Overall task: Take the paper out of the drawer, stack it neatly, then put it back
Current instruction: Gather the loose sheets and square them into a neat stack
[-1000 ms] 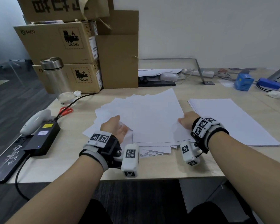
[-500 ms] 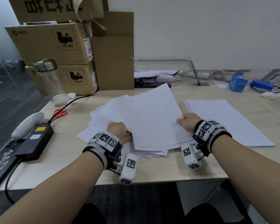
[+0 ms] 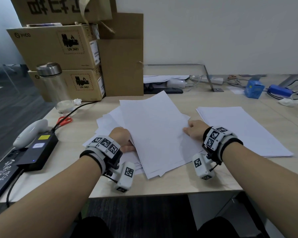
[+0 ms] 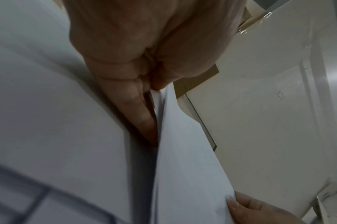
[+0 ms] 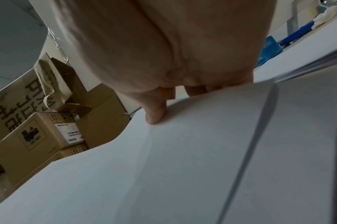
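Both forearms outstretched, the left hand (image 3: 121, 139) and right hand (image 3: 194, 129) pinch opposite edges of lifted paper sheets (image 3: 155, 133) above one messy pile (image 3: 108, 121), one neat stack (image 3: 239, 127) alongside.

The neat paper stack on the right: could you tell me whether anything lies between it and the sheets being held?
Nothing visible does. Only bare desk separates the held sheets, gripped by left hand and right hand, from the neat stack.
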